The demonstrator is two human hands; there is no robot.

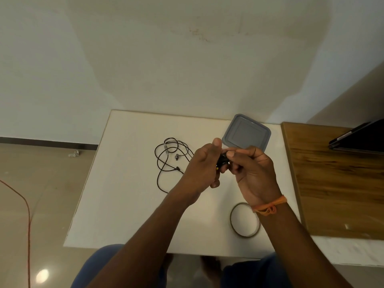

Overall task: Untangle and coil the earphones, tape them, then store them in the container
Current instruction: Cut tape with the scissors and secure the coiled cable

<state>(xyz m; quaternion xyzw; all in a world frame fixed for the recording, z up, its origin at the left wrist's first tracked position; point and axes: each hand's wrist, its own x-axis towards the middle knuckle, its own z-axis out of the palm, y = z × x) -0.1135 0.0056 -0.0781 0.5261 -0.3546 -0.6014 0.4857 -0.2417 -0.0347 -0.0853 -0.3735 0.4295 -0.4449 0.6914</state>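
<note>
The thin black wired earphones (170, 157) are seen in loose tangled loops on the white rectangular table (124, 194), centre of the frame, just left of the hands. One cable end is pinched between the left hand (200, 165) and the right hand (252, 171), both closed around it. The grey square plastic container (247, 133) is placed beyond them, upper right.

Black earphones (169, 161), grey container (246, 133), white table (124, 194), orange wristband (270, 205).
</note>
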